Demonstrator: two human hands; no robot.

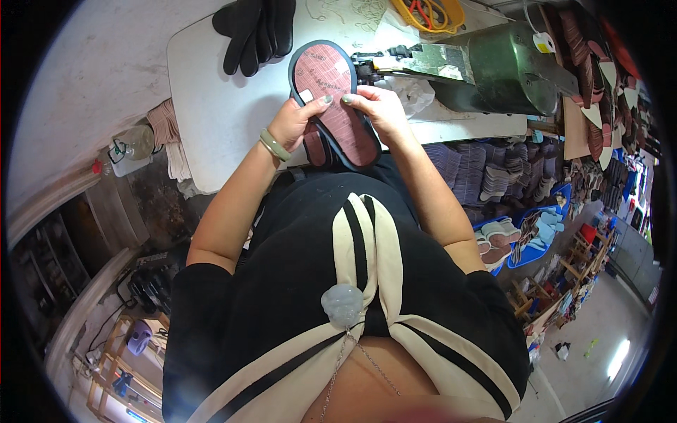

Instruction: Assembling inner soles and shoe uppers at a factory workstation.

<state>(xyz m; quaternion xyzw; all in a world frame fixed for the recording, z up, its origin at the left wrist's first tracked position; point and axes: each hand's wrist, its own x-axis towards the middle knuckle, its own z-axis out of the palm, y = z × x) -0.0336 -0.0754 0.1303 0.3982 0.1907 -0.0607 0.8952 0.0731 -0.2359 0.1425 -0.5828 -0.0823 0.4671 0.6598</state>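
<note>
Both hands hold a slipper sole (328,74) with a pinkish-red patterned top and a dark rim, tilted over the white table. My left hand (290,125) is closed on its left edge, thumb lying on the top face beside a small white patch. On the opposite edge, my right hand (384,111) grips it the same way, thumb pressed on the surface. The fingers underneath are hidden. Below my left hand, partly covered by the sole, shows another reddish piece with a dark edge (315,146). The metal working end of a green sewing machine (493,67) stands just right of the sole's upper part.
Several black sole-shaped pieces (257,35) lie at the table's far left. A yellow basket (451,21) sits at the back. Stacks of dark pieces (458,166) and blue bins (539,254) of slipper parts stand to the right. The white table (204,106) ends near my body.
</note>
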